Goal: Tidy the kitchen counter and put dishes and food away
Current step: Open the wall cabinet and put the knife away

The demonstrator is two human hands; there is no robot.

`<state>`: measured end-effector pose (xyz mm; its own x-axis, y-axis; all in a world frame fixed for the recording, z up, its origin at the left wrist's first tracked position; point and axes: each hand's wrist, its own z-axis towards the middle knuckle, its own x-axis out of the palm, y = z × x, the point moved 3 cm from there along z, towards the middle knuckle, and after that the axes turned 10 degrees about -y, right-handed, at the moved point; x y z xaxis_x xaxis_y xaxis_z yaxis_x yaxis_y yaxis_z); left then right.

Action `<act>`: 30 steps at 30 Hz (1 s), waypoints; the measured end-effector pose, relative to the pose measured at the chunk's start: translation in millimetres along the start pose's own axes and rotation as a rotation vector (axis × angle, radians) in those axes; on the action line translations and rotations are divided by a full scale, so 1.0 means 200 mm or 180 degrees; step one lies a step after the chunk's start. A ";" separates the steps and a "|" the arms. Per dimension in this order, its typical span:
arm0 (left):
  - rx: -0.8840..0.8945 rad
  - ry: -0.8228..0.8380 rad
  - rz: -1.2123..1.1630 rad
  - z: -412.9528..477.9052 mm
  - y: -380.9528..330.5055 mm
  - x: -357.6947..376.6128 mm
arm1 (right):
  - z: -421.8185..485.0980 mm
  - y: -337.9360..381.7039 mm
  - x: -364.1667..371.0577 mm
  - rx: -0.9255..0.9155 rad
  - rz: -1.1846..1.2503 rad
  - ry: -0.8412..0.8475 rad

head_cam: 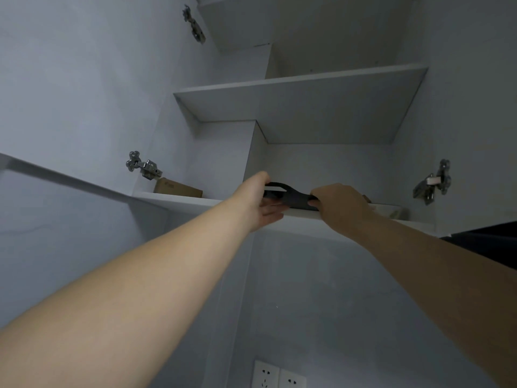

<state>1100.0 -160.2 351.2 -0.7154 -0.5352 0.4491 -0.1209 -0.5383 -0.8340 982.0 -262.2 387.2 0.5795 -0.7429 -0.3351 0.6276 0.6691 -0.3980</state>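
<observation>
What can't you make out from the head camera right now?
Head view:
Black item: only a looped part shows; shelf edge, left hand, right hand hide the rest.
Upper fingers of left hand: hidden behind the item.
Pale object, far right: small, cut by the shelf edge.
Counter: off frame.

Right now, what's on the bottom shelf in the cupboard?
On the bottom shelf: a brown box at left, a black thing held by the left hand and right hand, something pale at right. The right hand and shelf edge hide the rest.
</observation>
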 end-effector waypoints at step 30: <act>0.0018 -0.0560 -0.0887 -1.10 0.07 -0.10 | -0.76 0.14 -0.66 0.0542 -0.0256 0.0526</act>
<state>961.3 -13.6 259.9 -0.5256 -0.4708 0.7086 -0.2910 -0.6832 -0.6697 843.0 -148.4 291.2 0.4400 -0.7777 -0.4489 0.7549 0.5911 -0.2840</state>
